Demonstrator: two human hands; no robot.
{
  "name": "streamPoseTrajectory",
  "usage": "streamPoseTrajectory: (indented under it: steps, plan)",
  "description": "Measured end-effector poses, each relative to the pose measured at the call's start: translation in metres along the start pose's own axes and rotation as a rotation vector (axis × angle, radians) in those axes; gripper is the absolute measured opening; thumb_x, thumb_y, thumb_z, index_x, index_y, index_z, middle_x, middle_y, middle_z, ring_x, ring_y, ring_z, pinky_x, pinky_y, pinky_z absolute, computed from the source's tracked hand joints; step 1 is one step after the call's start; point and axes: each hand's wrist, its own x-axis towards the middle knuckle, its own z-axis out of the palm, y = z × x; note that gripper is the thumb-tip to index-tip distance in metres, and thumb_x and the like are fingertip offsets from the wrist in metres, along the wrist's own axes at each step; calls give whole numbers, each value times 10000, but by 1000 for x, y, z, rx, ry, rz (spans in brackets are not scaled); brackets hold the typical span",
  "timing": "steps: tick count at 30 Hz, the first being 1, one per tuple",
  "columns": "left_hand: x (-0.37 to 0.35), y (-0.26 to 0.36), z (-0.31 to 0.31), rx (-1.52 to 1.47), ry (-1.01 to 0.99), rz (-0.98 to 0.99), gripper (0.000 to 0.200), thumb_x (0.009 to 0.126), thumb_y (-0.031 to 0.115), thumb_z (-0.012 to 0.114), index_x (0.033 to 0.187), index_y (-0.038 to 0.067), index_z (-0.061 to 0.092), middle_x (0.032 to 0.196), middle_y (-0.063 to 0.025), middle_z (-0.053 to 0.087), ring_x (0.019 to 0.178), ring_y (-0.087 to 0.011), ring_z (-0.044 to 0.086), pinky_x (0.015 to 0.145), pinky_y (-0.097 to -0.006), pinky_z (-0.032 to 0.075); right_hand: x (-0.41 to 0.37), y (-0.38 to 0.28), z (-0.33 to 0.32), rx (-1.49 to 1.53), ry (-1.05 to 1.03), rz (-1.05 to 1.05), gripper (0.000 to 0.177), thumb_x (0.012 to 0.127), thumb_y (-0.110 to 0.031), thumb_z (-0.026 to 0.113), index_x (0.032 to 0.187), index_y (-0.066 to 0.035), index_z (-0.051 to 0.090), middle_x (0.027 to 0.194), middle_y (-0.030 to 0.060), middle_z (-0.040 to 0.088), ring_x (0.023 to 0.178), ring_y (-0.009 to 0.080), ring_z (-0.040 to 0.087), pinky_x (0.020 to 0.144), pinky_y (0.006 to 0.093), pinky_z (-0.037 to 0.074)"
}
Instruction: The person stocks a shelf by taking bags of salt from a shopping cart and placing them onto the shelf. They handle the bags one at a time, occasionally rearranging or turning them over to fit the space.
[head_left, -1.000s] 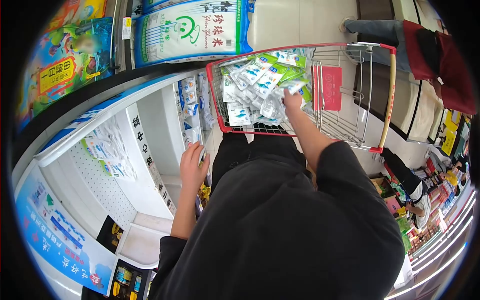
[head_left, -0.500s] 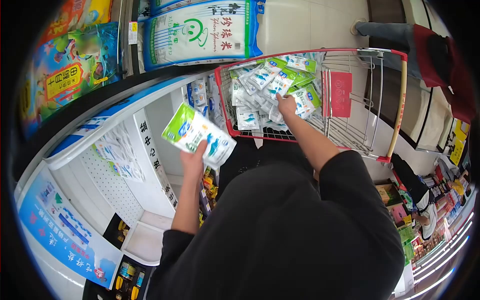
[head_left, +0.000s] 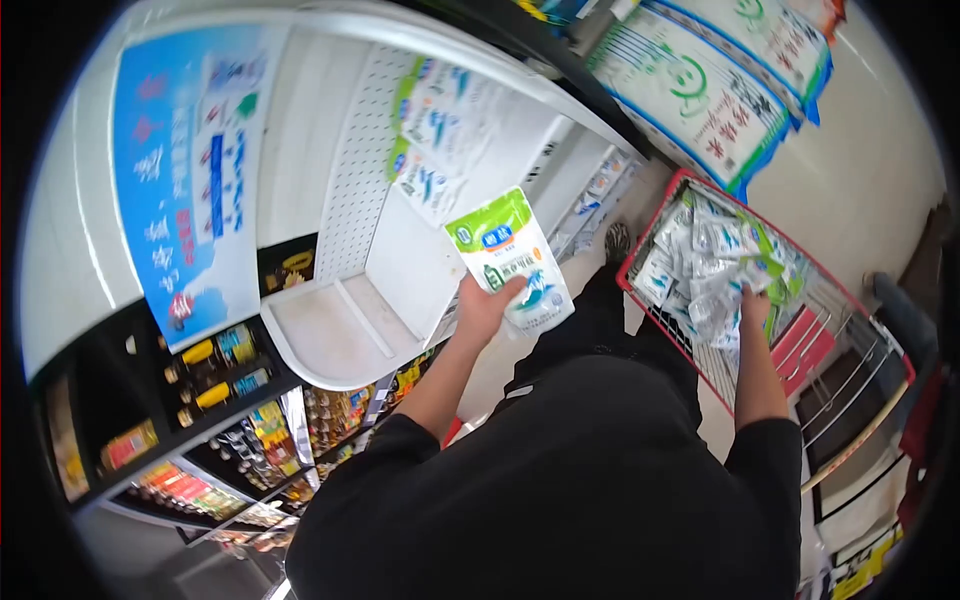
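My left hand (head_left: pixel 488 303) is closed on a green-and-white salt pouch (head_left: pixel 512 262), its thumb across the printed front. The pouch is held up before the white display shelf. Over at the right, my right hand (head_left: pixel 756 306) reaches into a red-rimmed shopping cart (head_left: pixel 653 222), its fingers closed on a salt pouch (head_left: pixel 716 312) in the pile. Several similar pouches (head_left: pixel 725 238) lie heaped in the cart, some showing white backs. More salt pouches (head_left: pixel 440 130) stand against the pegboard back of the display shelf (head_left: pixel 415 262).
Large rice sacks (head_left: pixel 700 95) are stacked beyond the cart. A blue sign panel (head_left: pixel 190 185) is fixed to the display at the left. Dark shelves hold bottles and jars (head_left: pixel 225 365) at lower left. Another person's leg (head_left: pixel 893 305) is near the cart's handle.
My view has swung left toward the display shelf, so the cart now sits farther right. The left hand's pouch is now in front of the shelf; the right hand stays in the cart.
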Motion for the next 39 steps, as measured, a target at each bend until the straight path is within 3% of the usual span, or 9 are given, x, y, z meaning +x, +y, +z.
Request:
streamPoseTrajectory:
  steps: [10,12,14,16,17,21,31,35,39]
  plan:
    - [136,35,-125,-524,187,261,477,996,228,743,1301,-103,586,1148,-159,738,982,-236,734,842,-355,591,-132,-47,-56,59,-1,20,462,919,-80,758,1326,63,592,1161,153,705,981,225,702,840,353,569]
    - [137,50,-134,777,379,31,703,940,433,775,1335,-107,560,1075,-198,750,922,-327,744,824,-381,588,-174,-83,-55,286,-51,65,420,933,-54,739,1316,50,602,1179,139,705,1000,222,699,857,353,564]
    - [135,52,-140,702,373,-28,935,866,596,774,1414,-109,497,1226,-287,685,1114,-433,679,946,-471,545,-199,-98,-50,401,-83,61,411,928,-21,739,1317,18,611,1101,108,727,927,200,712,814,334,577]
    - [151,16,-144,967,600,761,975,866,619,760,1488,-63,449,1464,-309,531,1370,-474,505,1095,-561,431,-219,-111,-44,529,-130,40,395,944,-13,722,1320,19,604,1125,120,728,950,215,724,833,344,589]
    - [161,6,-142,854,428,699,996,872,645,732,1561,5,403,1646,-287,307,1531,-505,254,1191,-631,287,-225,-118,-41,518,-148,30,393,951,-8,714,1326,20,598,1138,126,728,966,219,727,843,347,593]
    - [169,-9,-136,859,389,649,976,928,591,695,1613,2,326,1695,-302,187,1558,-522,175,1243,-598,223,-258,-182,-24,495,-205,-26,390,973,-1,691,1346,25,578,1173,143,728,1010,224,728,884,353,590]
    - [128,25,-136,917,536,739,929,911,568,734,1574,7,404,1655,-282,312,1539,-460,284,1229,-564,282,-337,-390,8,539,-585,-320,519,977,-3,684,1458,70,502,1280,184,705,1152,233,690,1017,360,523]
    - [66,63,-108,107,-412,570,740,915,384,803,1465,-18,514,1289,-242,689,1201,-310,679,1047,-431,511,-377,-454,22,556,-808,-499,458,962,20,688,1395,67,546,1250,157,724,1137,206,700,1006,343,526]
    - [29,57,-78,-340,-581,599,533,925,181,803,1375,-23,602,1208,-144,747,1124,-196,698,977,-375,555,-395,-479,34,486,-815,-562,278,969,-6,703,1232,38,628,1129,124,762,1031,172,721,906,308,550]
